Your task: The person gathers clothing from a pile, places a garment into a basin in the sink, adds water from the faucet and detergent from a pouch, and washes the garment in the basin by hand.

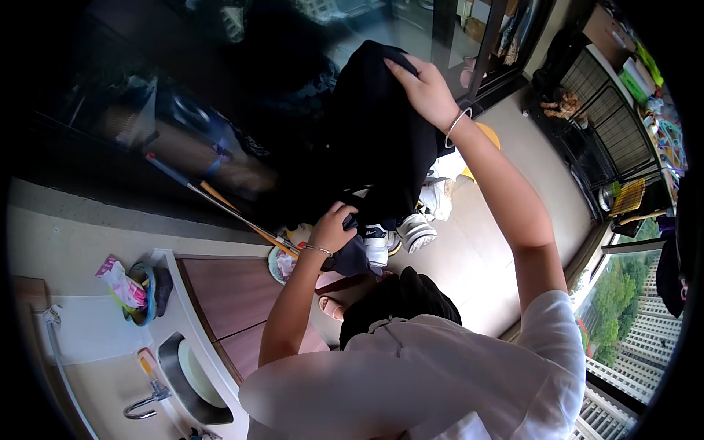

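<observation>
A large piece of black clothing [385, 139] hangs in front of me, its type unclear among the folds. My right hand [427, 89] is closed on its upper edge, thumb and fingers pinching the fabric. Lower and to the left, my left hand [335, 227] is wrapped around a bunched dark grey cloth [350, 254]; I cannot tell whether it joins the black clothing. Below the clothing, white sneakers [418, 232] and a dark-and-white shoe [377, 246] show near the floor. Dark glass behind blends with the black fabric.
Left of me, a counter holds a sink [174, 367] with a faucet [150, 400]. Long poles [213, 205] lean by the dark glass panel [183, 117]. A wire crate [616, 121] with a brown curly-haired dog [563, 107] beside it stands far right, near a window.
</observation>
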A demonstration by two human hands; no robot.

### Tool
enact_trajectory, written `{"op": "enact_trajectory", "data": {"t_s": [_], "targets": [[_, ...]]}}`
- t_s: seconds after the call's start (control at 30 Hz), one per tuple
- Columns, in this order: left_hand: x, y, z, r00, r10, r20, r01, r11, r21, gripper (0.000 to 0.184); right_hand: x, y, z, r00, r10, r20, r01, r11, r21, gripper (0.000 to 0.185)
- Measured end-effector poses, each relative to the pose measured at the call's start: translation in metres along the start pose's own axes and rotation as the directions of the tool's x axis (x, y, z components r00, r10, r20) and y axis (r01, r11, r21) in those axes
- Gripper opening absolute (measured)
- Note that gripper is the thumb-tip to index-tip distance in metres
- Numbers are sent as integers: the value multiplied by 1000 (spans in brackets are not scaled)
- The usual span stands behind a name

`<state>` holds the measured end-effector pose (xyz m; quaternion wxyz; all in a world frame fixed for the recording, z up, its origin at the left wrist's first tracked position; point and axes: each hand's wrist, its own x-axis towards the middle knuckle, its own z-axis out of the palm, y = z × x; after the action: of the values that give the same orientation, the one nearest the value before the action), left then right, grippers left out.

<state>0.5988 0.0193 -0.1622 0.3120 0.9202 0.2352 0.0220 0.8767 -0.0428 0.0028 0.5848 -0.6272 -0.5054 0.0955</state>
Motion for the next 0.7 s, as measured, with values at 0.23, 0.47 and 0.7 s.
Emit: {"op": "enact_trajectory", "data": {"t_s": [0.23, 0.47, 0.7], "targets": [[-47, 11, -9, 960, 55, -273, -120, 967, -225, 37, -53, 110, 76, 765, 381, 519, 135, 694, -707, 58], [-144, 37, -107, 624, -182, -760, -47, 962, -269, 28, -25, 40, 52, 565, 491, 663, 292, 633, -717, 69], [-244, 73, -153, -9, -661, -750, -329, 710, -622, 16, -78, -63, 133, 534, -286, 796, 356, 930, 95, 53]]}}
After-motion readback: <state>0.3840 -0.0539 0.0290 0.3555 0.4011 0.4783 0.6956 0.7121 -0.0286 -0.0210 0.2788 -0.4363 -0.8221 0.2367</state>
